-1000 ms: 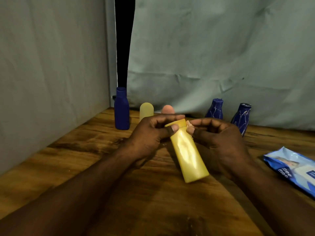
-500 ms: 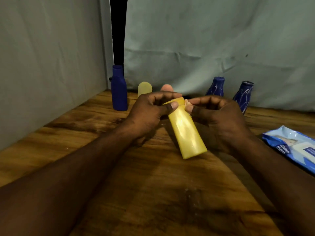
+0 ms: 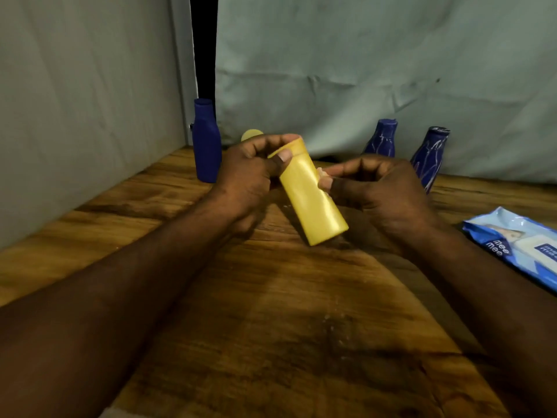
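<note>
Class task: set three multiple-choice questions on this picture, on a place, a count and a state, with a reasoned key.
1. Where on the wooden table does the blue wipes packet lie?
A) far right B) far left C) centre front
2. How many blue bottles stand at the back?
A) one B) three C) five
3. How is the yellow bottle placed?
A) lying untouched B) tilted, left hand gripping near its cap C) upright on the table
Key: A, the packet lies at the right edge; B, one at left, two at right; B, the left hand grips it tilted, while the right hand pinches a pale scrap.
</note>
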